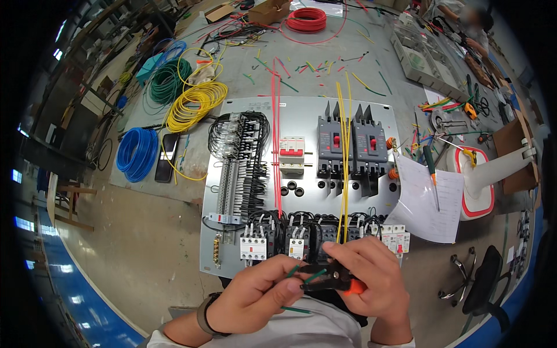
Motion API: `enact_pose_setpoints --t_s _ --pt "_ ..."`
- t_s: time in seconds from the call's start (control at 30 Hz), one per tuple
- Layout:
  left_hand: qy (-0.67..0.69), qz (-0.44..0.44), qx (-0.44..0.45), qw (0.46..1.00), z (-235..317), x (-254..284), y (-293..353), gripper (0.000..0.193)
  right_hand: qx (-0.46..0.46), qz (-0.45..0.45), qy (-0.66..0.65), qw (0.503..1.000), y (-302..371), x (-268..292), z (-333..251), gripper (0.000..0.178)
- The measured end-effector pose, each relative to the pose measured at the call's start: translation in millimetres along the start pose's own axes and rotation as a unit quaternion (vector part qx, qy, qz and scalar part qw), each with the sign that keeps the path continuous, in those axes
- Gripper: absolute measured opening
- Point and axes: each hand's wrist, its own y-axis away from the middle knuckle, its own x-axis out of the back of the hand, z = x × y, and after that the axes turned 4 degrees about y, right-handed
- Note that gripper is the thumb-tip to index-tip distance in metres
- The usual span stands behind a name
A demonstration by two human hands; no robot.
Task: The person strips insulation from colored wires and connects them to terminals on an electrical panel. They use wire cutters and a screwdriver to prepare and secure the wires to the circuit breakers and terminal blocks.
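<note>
My left hand [255,298] pinches a green wire [296,310] between thumb and fingers, low in front of me. Wrapped round the orange handles of a black wire stripper [328,278] is my right hand [374,275]. The tool's jaws point left and meet the left fingertips. Short green lengths show at the jaws; whether they are cut cannot be made out. Just beyond both hands lies a metal mounting panel [313,200] with a row of contactors [253,247] along its near edge. Yellow wires [346,168] and red wires [276,145] run lengthwise over it.
The panel carries two grey circuit breakers [333,141], a small breaker [291,148] and a terminal strip [229,180]. Yellow [197,107], green [165,84] and blue [137,155] wire coils lie left beside a phone [167,156]. Papers [426,200] and a screwdriver [431,165] lie right.
</note>
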Motion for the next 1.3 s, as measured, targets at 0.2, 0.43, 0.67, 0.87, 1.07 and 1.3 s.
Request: enact_pose_setpoints --t_s 0.2,0.43,0.67,0.87,1.07,1.3 --pt "-0.018 0.01 0.014 1.0 4 -2 2 0.028 -0.009 0.004 -0.014 1.0 0 -2 -2 0.068" --pt "-0.003 0.006 -0.014 1.0 1 -4 0 0.028 -0.015 -0.005 -0.031 0.999 -1 -3 -2 0.068" --pt "-0.018 0.008 0.005 1.0 5 -1 1 0.025 -0.015 0.002 -0.023 1.0 -1 -4 -3 0.067" --pt "0.001 -0.011 -0.002 1.0 5 -3 1 0.027 -0.03 0.017 -0.005 0.999 4 -7 -2 0.064" --pt "0.034 -0.009 0.0 0.999 1 -1 -5 0.027 -0.049 0.037 -0.044 0.997 -5 -7 3 0.059" --pt "-0.014 0.007 0.004 1.0 7 -1 -3 0.029 -0.244 0.292 -0.3 0.875 -1 1 35 0.046"
